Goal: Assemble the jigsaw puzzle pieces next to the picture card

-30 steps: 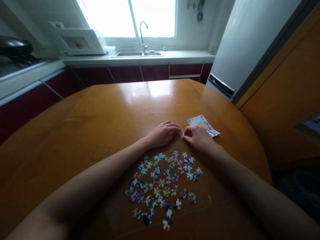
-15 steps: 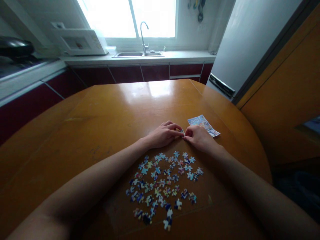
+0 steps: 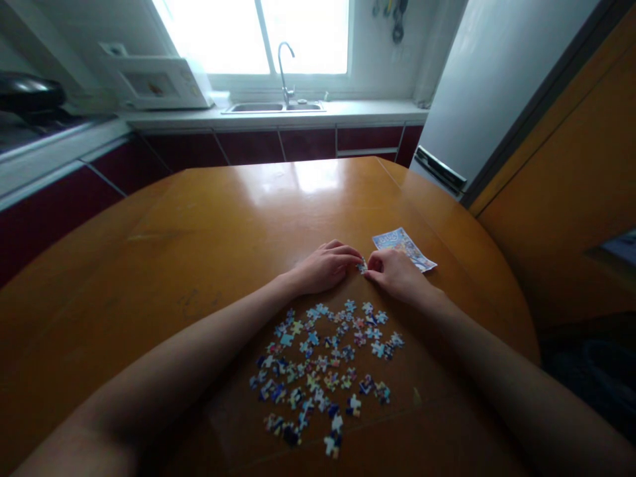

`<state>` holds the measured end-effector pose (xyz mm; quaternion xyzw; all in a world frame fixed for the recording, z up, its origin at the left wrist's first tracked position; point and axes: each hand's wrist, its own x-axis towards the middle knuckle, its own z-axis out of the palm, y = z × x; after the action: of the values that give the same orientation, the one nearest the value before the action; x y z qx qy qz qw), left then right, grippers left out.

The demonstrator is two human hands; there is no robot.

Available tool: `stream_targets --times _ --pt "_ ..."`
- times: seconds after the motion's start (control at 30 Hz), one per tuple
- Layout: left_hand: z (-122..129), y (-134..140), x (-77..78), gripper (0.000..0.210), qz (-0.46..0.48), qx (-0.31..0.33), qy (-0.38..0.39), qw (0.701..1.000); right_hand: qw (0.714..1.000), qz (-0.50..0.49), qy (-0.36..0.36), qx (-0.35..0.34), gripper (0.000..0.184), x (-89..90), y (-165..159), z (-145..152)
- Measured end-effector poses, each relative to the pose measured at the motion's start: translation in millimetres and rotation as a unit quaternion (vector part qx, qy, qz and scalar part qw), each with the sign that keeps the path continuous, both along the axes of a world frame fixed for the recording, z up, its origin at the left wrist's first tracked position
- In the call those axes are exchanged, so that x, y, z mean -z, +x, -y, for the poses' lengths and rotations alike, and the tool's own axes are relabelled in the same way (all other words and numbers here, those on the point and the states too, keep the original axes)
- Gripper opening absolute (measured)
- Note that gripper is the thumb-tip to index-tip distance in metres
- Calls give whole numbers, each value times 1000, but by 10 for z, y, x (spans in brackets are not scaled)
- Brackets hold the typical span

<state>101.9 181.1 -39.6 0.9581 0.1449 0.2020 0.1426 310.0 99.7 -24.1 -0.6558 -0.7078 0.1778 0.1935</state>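
Observation:
My left hand (image 3: 328,267) lies low over the wooden table, fingers stretched forward and thumb drawn back. Its fingertips touch the left edge of a small cluster of puzzle pieces (image 3: 362,267). From the other side my right hand (image 3: 395,273) pinches at that cluster, thumb and index finger on a puzzle piece mostly hidden by the fingertips. Between my forearms, nearer to me, many loose puzzle pieces (image 3: 322,363) are spread in blue, white, yellow and pink. Just beyond my right hand is a printed picture sheet (image 3: 407,246), partly covered by the hand.
The round-ended wooden table (image 3: 223,218) fills the foreground. Behind it stands a counter with a sink (image 3: 258,107), a faucet (image 3: 283,73) and a white microwave (image 3: 159,83). A tall refrigerator (image 3: 497,86) rises at the right, beside an orange wooden panel (image 3: 566,218).
My left thumb and fingers have drawn back slightly from the small cluster, so more of it shows. My right hand stays almost in place, and the loose pieces lie as before.

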Motion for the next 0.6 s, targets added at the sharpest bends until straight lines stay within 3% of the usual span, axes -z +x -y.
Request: stream_targets --times 0.6 --pt "-19 -2 22 32 38 -9 -11 999 1000 -5 5 2 9 -23 -16 15"
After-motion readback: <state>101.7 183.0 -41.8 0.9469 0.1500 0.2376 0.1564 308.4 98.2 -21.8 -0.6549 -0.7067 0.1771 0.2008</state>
